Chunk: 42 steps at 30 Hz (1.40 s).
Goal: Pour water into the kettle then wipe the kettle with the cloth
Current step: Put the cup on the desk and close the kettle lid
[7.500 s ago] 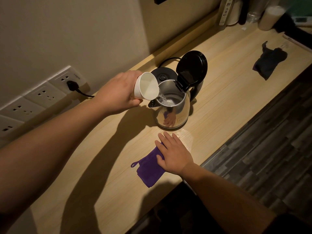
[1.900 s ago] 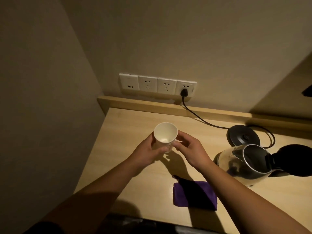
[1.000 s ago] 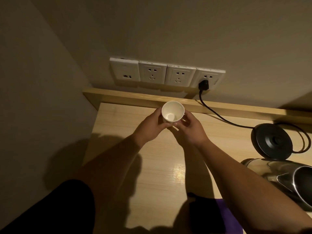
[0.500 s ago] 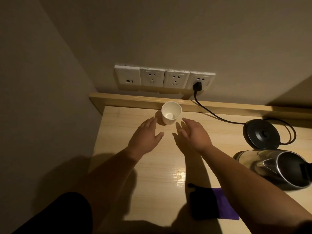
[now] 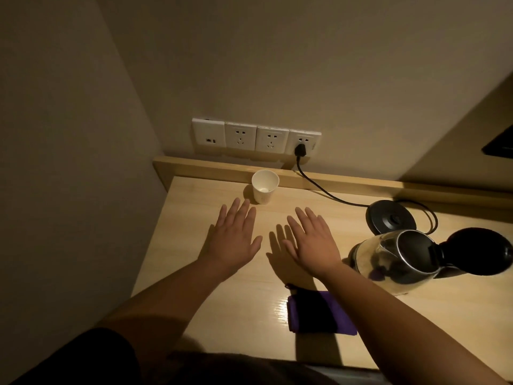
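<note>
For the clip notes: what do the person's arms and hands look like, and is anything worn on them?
Both forearms are bare; no sleeves, gloves, watch or rings visible on the left hand or right hand. Dark clothing shows at the frame's bottom edge.

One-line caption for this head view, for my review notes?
Both hands, left and right, open above the table; empty cup by the wall, kettle lid open, purple cloth untouched.

No text, label, brand or number could be read: a faint mark on the rightmost wall socket [image 5: 304, 141] was too small to make out.
</note>
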Each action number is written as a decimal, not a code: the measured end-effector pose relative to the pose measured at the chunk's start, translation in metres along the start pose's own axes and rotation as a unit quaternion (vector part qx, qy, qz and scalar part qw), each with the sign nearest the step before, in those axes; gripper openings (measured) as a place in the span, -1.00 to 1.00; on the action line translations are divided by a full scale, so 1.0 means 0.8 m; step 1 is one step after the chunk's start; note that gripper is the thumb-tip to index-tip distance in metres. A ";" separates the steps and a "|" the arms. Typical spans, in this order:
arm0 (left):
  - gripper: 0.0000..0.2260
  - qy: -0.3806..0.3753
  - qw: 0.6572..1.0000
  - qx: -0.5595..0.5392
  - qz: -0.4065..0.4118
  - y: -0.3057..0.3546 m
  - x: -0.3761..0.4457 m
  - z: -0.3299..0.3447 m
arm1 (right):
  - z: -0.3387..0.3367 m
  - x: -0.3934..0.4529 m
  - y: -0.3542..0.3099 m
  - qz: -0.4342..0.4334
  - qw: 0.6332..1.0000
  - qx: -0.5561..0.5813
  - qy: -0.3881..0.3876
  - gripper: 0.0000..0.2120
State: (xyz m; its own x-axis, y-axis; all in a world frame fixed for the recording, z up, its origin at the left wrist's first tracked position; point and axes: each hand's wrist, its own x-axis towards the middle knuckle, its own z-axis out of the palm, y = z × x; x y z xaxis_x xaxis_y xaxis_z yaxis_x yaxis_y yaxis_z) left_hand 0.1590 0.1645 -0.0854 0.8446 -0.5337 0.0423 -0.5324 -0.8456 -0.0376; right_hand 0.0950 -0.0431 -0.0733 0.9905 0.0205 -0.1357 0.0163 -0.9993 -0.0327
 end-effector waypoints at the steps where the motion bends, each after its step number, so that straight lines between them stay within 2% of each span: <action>1: -0.39 0.001 1.000 -0.003 -0.008 0.005 -0.006 -0.004 | -0.001 -0.007 0.003 -0.001 1.000 0.003 0.001 -0.40; 8: -0.39 -0.008 0.998 0.006 -0.057 0.074 -0.043 -0.023 | -0.015 -0.073 0.037 -0.037 0.999 0.029 0.024 -0.41; 15: -0.42 0.011 0.998 -0.040 -0.056 0.167 -0.081 -0.043 | -0.029 -0.159 0.105 -0.091 0.993 0.035 0.060 -0.48; 22: -0.43 0.035 0.998 -0.040 -0.031 0.245 -0.083 -0.062 | -0.027 -0.234 0.169 -0.109 0.987 0.058 0.101 -0.57; 26: -0.43 0.036 0.999 -0.037 -0.008 0.280 -0.063 -0.070 | -0.025 -0.269 0.205 -0.065 0.987 0.082 0.123 -0.60; 30: -0.44 0.038 0.998 -0.043 0.030 0.311 -0.037 -0.073 | -0.025 -0.293 0.247 0.027 0.979 0.141 0.145 -0.67; 33: -0.46 0.038 0.996 -0.060 0.053 0.329 -0.014 -0.073 | -0.027 -0.303 0.271 0.127 0.949 0.231 0.173 -0.74; 36: -0.49 0.038 0.992 -0.082 0.086 0.339 0.005 -0.070 | -0.034 -0.300 0.282 0.209 0.898 0.325 0.211 -0.73; 40: -0.49 0.030 0.989 -0.097 0.111 0.344 0.019 -0.060 | -0.052 -0.283 0.280 0.264 0.820 0.430 0.271 -0.74; 42: -0.47 0.029 0.988 -0.100 0.114 0.344 0.023 -0.055 | -0.059 -0.270 0.276 0.282 0.794 0.460 0.281 -0.67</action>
State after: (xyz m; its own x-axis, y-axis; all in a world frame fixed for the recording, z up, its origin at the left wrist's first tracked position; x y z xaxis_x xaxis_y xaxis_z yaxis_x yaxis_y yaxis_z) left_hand 0.0258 -0.0784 -0.0510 0.7006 -0.7045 0.1136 -0.7131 -0.6857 0.1458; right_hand -0.1090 -0.2699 -0.0044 0.7143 -0.6965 0.0689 -0.3016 -0.3951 -0.8677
